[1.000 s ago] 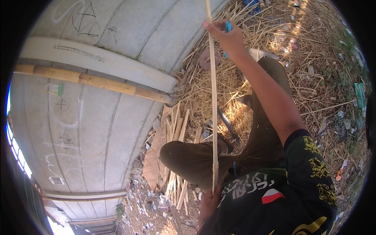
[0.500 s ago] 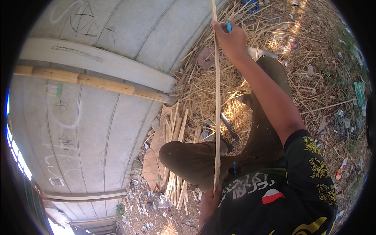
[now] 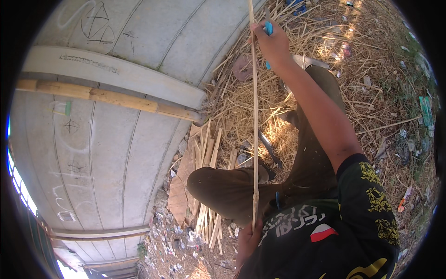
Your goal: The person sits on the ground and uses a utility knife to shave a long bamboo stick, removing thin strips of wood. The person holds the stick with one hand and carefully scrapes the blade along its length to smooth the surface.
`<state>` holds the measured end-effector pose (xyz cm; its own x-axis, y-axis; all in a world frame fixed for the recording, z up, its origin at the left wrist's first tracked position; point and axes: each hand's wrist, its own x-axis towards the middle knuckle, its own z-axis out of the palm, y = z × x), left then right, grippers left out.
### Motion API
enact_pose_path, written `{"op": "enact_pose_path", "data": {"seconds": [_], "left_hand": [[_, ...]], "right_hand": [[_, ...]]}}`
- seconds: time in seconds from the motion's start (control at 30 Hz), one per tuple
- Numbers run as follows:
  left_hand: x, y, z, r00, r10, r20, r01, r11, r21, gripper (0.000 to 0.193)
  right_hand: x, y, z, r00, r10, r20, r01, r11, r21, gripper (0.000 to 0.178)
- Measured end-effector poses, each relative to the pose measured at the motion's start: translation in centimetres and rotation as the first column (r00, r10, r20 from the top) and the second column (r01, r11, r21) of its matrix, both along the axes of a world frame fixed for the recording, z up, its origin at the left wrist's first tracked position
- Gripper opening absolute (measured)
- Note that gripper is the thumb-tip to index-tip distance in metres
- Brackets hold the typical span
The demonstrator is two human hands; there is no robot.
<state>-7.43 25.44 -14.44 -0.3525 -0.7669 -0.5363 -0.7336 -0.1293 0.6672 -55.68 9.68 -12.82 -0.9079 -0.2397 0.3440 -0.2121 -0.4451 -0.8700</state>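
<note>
A long, thin bamboo strip (image 3: pixel 255 139) runs upright through the head view, from the top edge down to my lap. My left hand (image 3: pixel 249 241) is closed round its lower end, close to my body. Far ahead, the fingers of my right hand (image 3: pixel 275 46) pinch the strip near its upper part. That same hand also grips a blue-handled knife (image 3: pixel 268 29), its narrow blade pointing up and away beside the strip. Part of the knife's handle is hidden by the hand. A knot shows on the strip a little above my left hand.
Split bamboo pieces (image 3: pixel 209 153) lie by my left knee on a brown sheet (image 3: pixel 179 197). Between my legs a dark blade (image 3: pixel 270 149) rests on shavings. A concrete wall (image 3: pixel 116 144) with a bamboo pole (image 3: pixel 109 98) stands left. Straw and litter cover the ground.
My right hand has shifted slightly left and up, and the knife has turned so its blade and lower handle now show. The strip's upper part has moved slightly left.
</note>
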Motion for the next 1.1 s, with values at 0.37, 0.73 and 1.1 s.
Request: {"op": "enact_pose_path", "data": {"seconds": [0.37, 0.73, 1.1], "left_hand": [[0.7, -0.6, -0.9, 0.957, 0.240, -0.162, -0.198, 0.950, 0.240, 0.036], [-2.0, -1.3, -2.0, 0.987, 0.161, -0.021, -0.162, 0.979, -0.120, 0.041], [-3.1, -1.3, -1.7, 0.990, 0.124, 0.072, -0.080, 0.893, -0.442, 0.040]], "right_hand": [[-2.3, 3.3, 1.0, 0.958, 0.227, 0.176, -0.255, 0.955, 0.151, 0.034], [8.3, -1.6, -1.6, 0.549, 0.606, -0.576, 0.196, 0.576, 0.794, 0.018], [11.4, -1.5, -2.1, 0.429, 0.657, -0.620, 0.244, 0.577, 0.780, 0.004]]}}
